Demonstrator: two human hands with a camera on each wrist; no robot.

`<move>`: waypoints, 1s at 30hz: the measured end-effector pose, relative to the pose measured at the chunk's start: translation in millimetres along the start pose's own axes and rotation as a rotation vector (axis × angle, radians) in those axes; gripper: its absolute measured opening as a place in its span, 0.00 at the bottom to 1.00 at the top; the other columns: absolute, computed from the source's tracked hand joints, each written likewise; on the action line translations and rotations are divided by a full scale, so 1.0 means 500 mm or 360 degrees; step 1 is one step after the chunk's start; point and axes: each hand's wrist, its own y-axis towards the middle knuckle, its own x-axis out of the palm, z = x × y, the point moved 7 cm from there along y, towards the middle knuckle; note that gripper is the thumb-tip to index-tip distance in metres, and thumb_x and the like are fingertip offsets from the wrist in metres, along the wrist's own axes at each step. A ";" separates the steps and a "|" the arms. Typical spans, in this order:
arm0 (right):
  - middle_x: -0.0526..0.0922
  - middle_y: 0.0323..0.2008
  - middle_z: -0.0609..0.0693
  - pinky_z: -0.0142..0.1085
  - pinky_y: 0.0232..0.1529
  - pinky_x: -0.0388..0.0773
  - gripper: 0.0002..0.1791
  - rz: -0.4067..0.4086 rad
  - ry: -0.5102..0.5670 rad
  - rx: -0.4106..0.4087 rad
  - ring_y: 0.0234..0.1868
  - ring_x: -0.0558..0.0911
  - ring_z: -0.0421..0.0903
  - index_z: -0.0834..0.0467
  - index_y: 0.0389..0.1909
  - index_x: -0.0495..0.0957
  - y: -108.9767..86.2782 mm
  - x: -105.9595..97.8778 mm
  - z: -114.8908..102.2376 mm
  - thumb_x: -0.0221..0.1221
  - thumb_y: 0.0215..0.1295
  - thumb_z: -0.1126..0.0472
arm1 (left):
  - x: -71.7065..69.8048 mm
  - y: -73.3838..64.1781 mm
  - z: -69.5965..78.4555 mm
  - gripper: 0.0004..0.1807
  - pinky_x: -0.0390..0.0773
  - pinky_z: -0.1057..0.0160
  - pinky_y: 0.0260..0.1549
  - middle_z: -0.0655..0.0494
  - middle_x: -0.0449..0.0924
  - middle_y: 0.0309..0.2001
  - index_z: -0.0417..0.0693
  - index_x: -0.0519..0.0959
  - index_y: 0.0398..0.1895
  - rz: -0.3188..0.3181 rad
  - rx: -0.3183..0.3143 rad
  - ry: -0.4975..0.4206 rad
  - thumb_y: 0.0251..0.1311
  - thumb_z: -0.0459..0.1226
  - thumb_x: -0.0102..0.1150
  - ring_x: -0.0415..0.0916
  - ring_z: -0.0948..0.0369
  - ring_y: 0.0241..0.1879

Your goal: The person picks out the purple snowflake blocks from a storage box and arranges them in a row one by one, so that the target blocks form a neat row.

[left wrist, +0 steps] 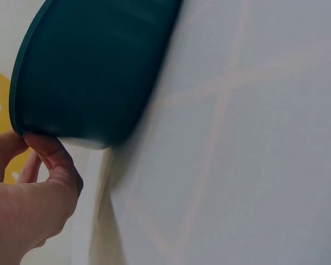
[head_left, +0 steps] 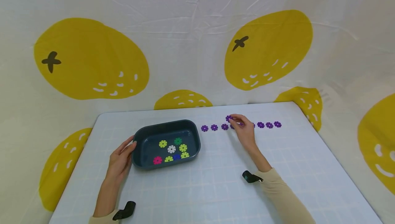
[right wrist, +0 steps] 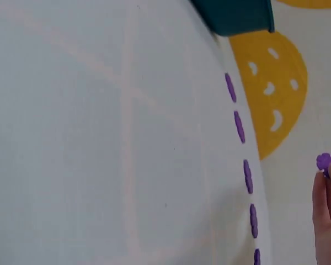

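Observation:
My left hand (head_left: pixel 118 162) grips the left end of a dark teal plastic basin (head_left: pixel 168 129), thumb at the rim in the left wrist view. Inside the basin lie several notched flower-shaped discs: yellow-green ones (head_left: pixel 163 144), a white one (head_left: pixel 171 149), a green one (head_left: pixel 178 141), a pink one (head_left: pixel 157 160) and a blue one (head_left: pixel 177 157). My right hand (head_left: pixel 246 135) pinches a purple flower-shaped disc (head_left: pixel 228 118) between thumb and fingertips. This disc is raised above a row of purple discs (head_left: pixel 214 127) on the table, part of which the hand hides.
The row runs from beside the basin to a purple disc (head_left: pixel 277 124) at the right, near the far edge of the white table (head_left: pixel 197 189). Behind stands a pale cloth (head_left: pixel 185 52) printed with yellow fruit. Each wrist wears a small black camera.

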 end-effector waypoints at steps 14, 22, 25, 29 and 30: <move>0.82 0.49 0.68 0.22 0.44 0.78 0.15 0.0184 -0.0088 0.0234 0.46 0.81 0.48 0.71 0.55 0.81 0.011 -0.105 0.067 0.64 0.71 0.69 | -0.003 -0.001 -0.001 0.28 0.69 0.74 0.26 0.69 0.85 0.36 0.59 0.78 0.68 -0.0019 -0.0004 -0.0057 0.64 0.43 0.71 0.74 0.71 0.31; 0.84 0.46 0.52 0.19 0.41 0.76 0.17 0.0350 -0.0183 0.0327 0.43 0.79 0.36 0.63 0.56 0.83 0.025 -0.191 0.165 0.66 0.71 0.61 | -0.004 0.000 -0.001 0.28 0.68 0.74 0.25 0.69 0.85 0.35 0.60 0.78 0.68 -0.0021 -0.0007 -0.0045 0.65 0.44 0.71 0.73 0.72 0.30; 0.84 0.45 0.47 0.19 0.42 0.76 0.18 0.0404 -0.0219 0.0365 0.43 0.80 0.36 0.61 0.56 0.83 0.026 -0.222 0.181 0.65 0.72 0.57 | -0.003 -0.001 0.000 0.28 0.69 0.75 0.24 0.69 0.85 0.35 0.60 0.78 0.68 -0.0015 -0.0007 -0.0050 0.64 0.44 0.71 0.74 0.72 0.29; 0.82 0.48 0.45 0.19 0.44 0.76 0.19 0.0435 -0.0245 0.0477 0.46 0.79 0.37 0.56 0.59 0.82 0.023 -0.258 0.201 0.63 0.73 0.52 | -0.002 -0.003 0.000 0.28 0.69 0.75 0.25 0.69 0.84 0.35 0.58 0.77 0.68 -0.0011 -0.0002 -0.0044 0.65 0.44 0.71 0.73 0.72 0.29; 0.82 0.48 0.45 0.19 0.44 0.75 0.19 0.0439 -0.0246 0.0507 0.47 0.78 0.38 0.55 0.60 0.82 0.021 -0.267 0.205 0.63 0.73 0.52 | -0.001 -0.003 0.001 0.29 0.69 0.75 0.25 0.69 0.84 0.35 0.58 0.77 0.69 -0.0011 0.0002 -0.0040 0.65 0.44 0.71 0.73 0.72 0.29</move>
